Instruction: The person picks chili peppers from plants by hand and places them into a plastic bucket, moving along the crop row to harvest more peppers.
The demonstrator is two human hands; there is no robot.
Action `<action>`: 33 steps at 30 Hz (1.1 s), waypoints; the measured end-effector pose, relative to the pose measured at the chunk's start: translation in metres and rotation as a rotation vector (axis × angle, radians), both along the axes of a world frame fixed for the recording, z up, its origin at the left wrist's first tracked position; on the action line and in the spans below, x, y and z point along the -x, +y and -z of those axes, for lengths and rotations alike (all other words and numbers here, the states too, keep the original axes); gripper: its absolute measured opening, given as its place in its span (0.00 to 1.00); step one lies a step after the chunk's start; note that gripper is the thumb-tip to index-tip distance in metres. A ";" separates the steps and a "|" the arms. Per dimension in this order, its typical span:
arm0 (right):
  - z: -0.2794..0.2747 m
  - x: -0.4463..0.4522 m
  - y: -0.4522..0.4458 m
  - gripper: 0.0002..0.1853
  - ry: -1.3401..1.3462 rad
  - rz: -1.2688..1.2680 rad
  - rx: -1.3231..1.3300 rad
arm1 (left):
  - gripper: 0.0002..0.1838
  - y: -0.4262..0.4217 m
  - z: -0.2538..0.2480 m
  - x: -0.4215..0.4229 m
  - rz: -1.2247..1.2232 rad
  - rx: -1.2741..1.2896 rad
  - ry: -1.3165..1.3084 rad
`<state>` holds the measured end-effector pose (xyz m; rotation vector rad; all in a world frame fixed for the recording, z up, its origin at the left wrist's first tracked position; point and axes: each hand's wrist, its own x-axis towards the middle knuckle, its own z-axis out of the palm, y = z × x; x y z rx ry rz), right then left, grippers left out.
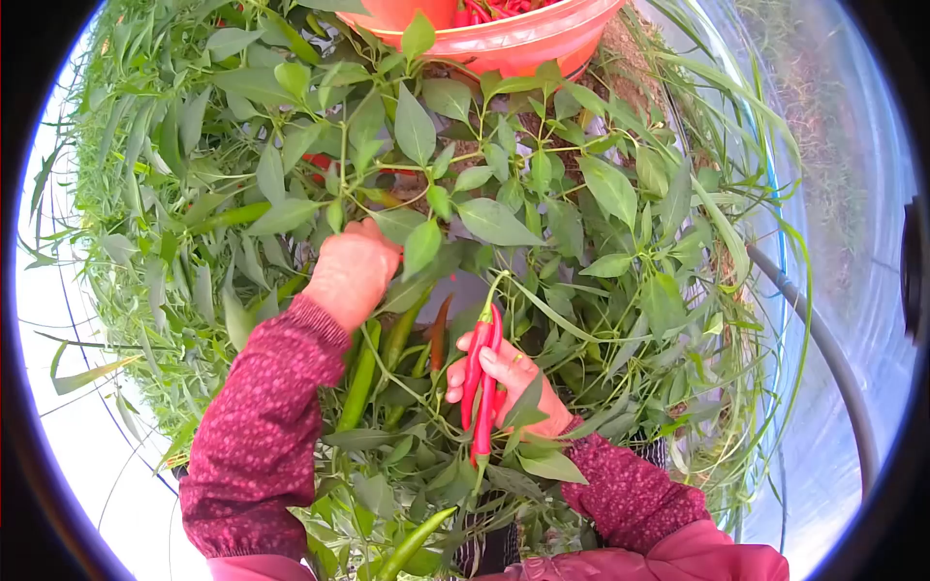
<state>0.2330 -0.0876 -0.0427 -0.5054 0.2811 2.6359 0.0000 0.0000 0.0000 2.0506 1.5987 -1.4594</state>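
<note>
My right hand [515,376] is closed around several red chili peppers [472,373] with green stems, which point up and down across its fingers. Among the leaves to the left, my left hand [354,271] is curled, its fingertips hidden behind foliage, so what they grip does not show. Below and between the hands hang green chili peppers [360,378] and an orange-brown chili pepper [439,334]. Another green chili pepper [417,544] hangs near my body. Leafy chili plants [417,126] surround both hands.
A red-orange basin [523,41] with red peppers in it stands beyond the plants at the top. On the right, a dark hose [823,339] runs beside clear plastic sheeting [833,223]. Long grass blades lean in from that side.
</note>
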 end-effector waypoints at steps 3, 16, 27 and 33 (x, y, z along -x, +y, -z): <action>-0.009 0.010 0.004 0.18 -0.103 0.049 -0.037 | 0.09 -0.004 -0.030 0.013 0.041 -0.245 -0.345; 0.025 0.037 0.014 0.24 -0.342 0.020 0.048 | 0.09 -0.009 -0.019 0.014 -0.081 -0.330 -0.775; -0.002 0.037 0.019 0.26 -0.257 0.117 0.005 | 0.11 -0.052 -0.039 -0.040 -0.098 -0.123 -0.623; 0.000 0.028 0.018 0.20 -0.248 0.231 0.118 | 0.12 -0.005 -0.089 -0.010 -0.449 -0.217 -1.196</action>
